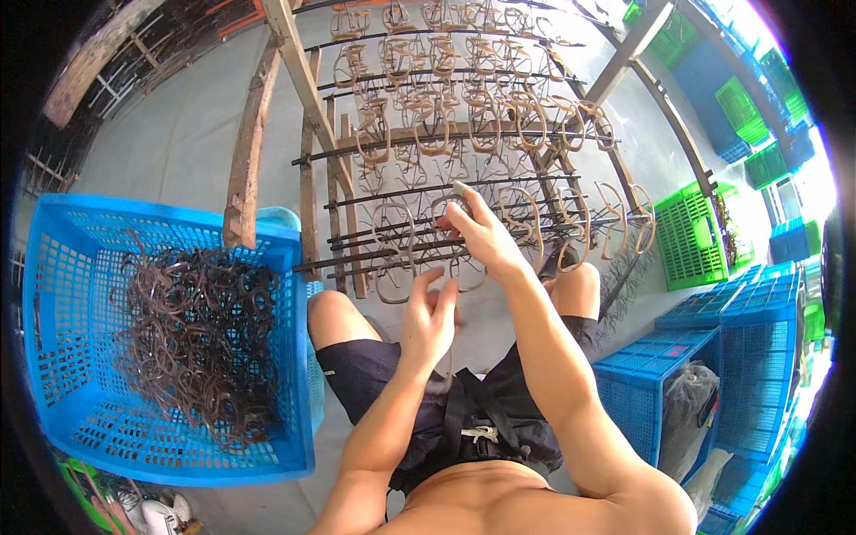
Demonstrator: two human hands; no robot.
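My right hand (486, 236) reaches over a rack of dark rods, its fingers drawn together at one rod (406, 191). A small whitish piece shows at one fingertip; what the fingers hold, if anything, I cannot make out. Lower and to the left, my left hand (430, 325) is raised below the nearest rods, its fingers bent and blurred. A faint tan strip shows just beneath it, and whether it is held is unclear. Thin tan bent loops (520, 218) hang along the rods in rows, several near my right hand.
A blue plastic basket (80, 339) at left contains a heap of dark brown curved pieces (201, 334). Wooden posts (250, 143) flank the rack. At right stand a green crate (687, 236) and blue crates (624, 379), one with a dark plastic bag (688, 415).
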